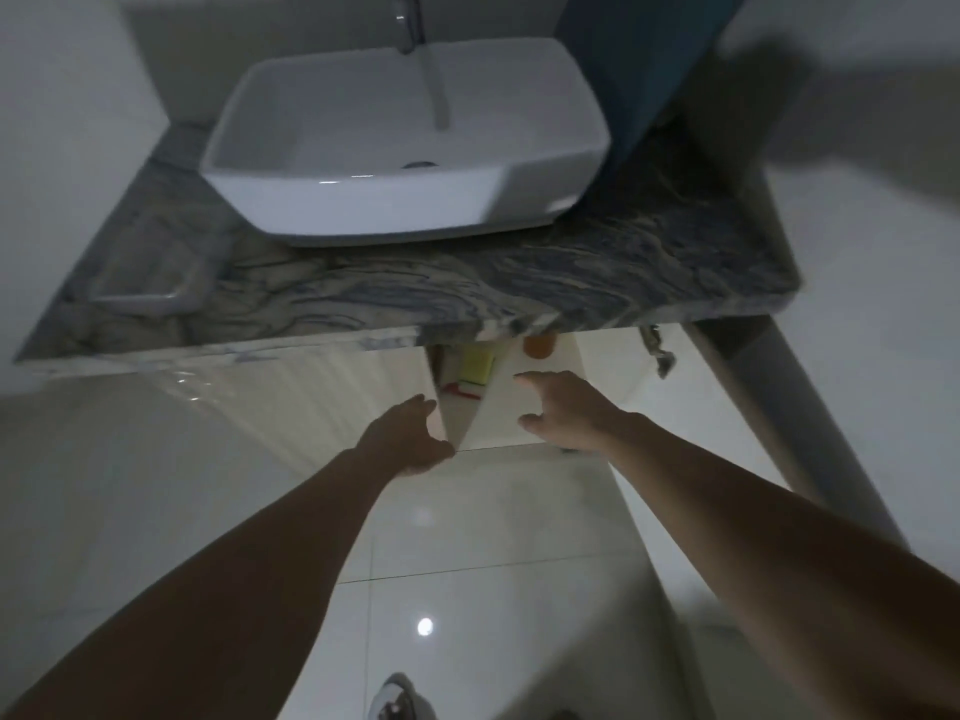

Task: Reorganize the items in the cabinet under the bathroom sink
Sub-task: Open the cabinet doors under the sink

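The glossy white tiled floor [467,537] fills the lower part of the head view, with a bright light reflected in it. Above it stands the vanity, topped by a grey veined marble counter [415,288] that carries a white rectangular basin [363,200] with a tap [408,23] over its far edge. A dark blue towel [639,70] hangs to the right of the basin, and a pale soap dish [140,293] sits on the counter's left end. Under the counter is the cabinet, its two glossy cream doors ajar: the left door [311,397] and the right door [519,407] leave a narrow wedge-shaped gap between them. Through that gap show a yellow sponge [478,367], a red and white item [462,389] below it that is too blurred to identify, and an orange round thing [537,346] higher up at the right. The person's left hand [415,439] touches the edge of the left door with loosely curved fingers, though whether it actually grips the edge cannot be told. The right hand [561,413] lies against the right door, fingers spread and relaxed, holding nothing
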Tool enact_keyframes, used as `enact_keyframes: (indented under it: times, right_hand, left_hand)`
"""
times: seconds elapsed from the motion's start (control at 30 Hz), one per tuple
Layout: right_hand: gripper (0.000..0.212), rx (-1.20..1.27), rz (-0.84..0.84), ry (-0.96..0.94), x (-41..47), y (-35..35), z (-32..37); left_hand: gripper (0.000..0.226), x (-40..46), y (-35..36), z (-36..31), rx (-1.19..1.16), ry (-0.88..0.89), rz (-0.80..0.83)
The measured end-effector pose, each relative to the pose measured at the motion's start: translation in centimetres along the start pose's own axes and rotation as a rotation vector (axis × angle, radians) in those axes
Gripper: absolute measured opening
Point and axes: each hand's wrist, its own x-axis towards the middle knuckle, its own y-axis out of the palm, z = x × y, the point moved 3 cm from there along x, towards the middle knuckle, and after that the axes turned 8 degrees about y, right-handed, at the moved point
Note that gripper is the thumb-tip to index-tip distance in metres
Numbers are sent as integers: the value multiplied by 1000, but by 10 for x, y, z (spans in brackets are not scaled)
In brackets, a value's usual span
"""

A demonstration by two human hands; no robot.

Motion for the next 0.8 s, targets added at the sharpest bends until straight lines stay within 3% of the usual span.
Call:
enact_keyframes:
  times: [0.17, 0.27, 0.4, 0.57, 0.8]
  right_hand:
    - [73, -112, -38, -163, 42, 35, 91]
    - [80, -234, -116, -232, 65, 53, 129]
    - [88, -363, -158, -181, 92, 70, 157]
    - [91, -431, -191, -54, 108, 86, 168]
    - [39, -243, -52, -48, 86, 101, 184]
  left_hand:
    - [84, -9, -36, 82, 236, -4, -153]
    - [88, -11, -50, 121, 332, 9, -163]
    - [91, -6, -62, 160, 412, 16, -142]
    - [91, -10, -55, 187, 342, 21, -129]
    - [81, -42, -35, 207, 81, -81, -179]
